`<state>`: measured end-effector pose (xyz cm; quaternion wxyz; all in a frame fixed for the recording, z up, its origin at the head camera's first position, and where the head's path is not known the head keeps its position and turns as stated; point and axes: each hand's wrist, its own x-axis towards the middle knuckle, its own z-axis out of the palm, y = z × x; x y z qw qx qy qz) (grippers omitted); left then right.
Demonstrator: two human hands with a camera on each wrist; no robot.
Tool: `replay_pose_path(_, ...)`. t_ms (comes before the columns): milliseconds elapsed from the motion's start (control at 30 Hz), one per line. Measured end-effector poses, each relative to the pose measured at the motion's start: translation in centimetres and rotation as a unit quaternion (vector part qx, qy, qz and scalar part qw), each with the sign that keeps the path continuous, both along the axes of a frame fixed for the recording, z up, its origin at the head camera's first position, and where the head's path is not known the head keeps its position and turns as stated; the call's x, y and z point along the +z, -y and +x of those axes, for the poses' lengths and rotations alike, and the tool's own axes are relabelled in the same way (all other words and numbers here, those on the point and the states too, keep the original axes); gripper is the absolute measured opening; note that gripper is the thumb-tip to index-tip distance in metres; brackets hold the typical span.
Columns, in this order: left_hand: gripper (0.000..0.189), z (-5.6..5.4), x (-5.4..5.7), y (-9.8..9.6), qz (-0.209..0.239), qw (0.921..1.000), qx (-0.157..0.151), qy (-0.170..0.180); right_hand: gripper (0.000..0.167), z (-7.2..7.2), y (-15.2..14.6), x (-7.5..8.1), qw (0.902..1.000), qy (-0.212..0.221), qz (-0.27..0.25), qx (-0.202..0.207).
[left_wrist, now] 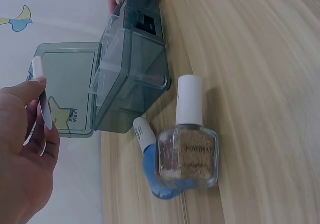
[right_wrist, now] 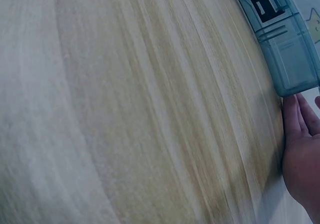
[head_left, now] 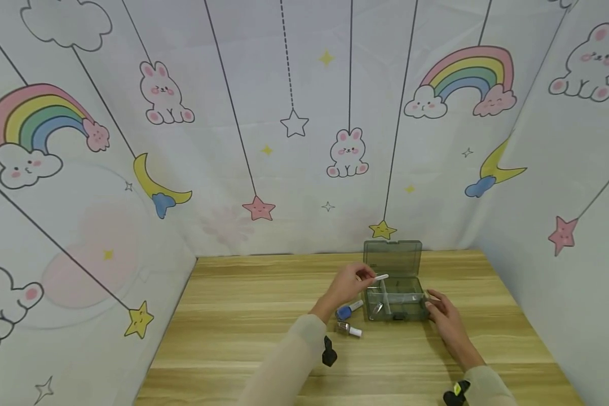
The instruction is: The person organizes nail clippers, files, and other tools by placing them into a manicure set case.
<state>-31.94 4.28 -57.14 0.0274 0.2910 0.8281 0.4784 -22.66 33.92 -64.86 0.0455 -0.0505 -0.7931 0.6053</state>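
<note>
In the head view my left hand [head_left: 352, 282] is raised over the left side of a translucent grey-green compartment box [head_left: 408, 311], whose lid [head_left: 393, 257] stands up at the back. Between thumb and fingers it pinches a slim white-handled tool [left_wrist: 38, 68] with a flat, tapering greyish end. My right hand [head_left: 448, 324] is at the box's right end. Its fingers [right_wrist: 295, 115] look straight in the right wrist view, tips against the end wall. Clear dividers [head_left: 398, 297] split the box, and a small clear item [head_left: 377, 309] lies in its front left compartment.
Left of the box lie two nail polish bottles, one blue [head_left: 345, 312] and one brownish with glitter [left_wrist: 192, 156], both with white caps. All stand on a wood-grain table [head_left: 243, 316]. A white printed cloth [head_left: 304, 169] hangs behind and at the sides.
</note>
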Motion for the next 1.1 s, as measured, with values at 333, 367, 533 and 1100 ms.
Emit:
replay_pose_path(333, 0.006, -0.4, 0.0, -1.5, 0.003, 0.9998, 0.018, 0.006, 0.051, 0.1, 0.2, 0.3, 1.0000, 0.007, -0.003, 0.003)
replay_pose_path(367, 0.006, -0.5, 0.0, -1.6, 0.000, 0.9998, 0.018, 0.004, 0.051, 0.1, 0.2, 0.3, 1.0000, 0.007, -0.003, 0.003)
replay_pose_path(533, 0.006, -0.6, 0.2, -2.6, -0.010, 0.9997, 0.016, 0.013, 0.052, 0.2, 0.1, 0.3, 0.9999, 0.008, -0.005, 0.004)
replay_pose_path(1100, 0.006, -0.4, 0.2, -6.9, -0.001, 0.9997, 0.025, -0.007, 0.051, 0.1, -0.2, 0.0, 1.0000, 0.001, -0.008, 0.003)
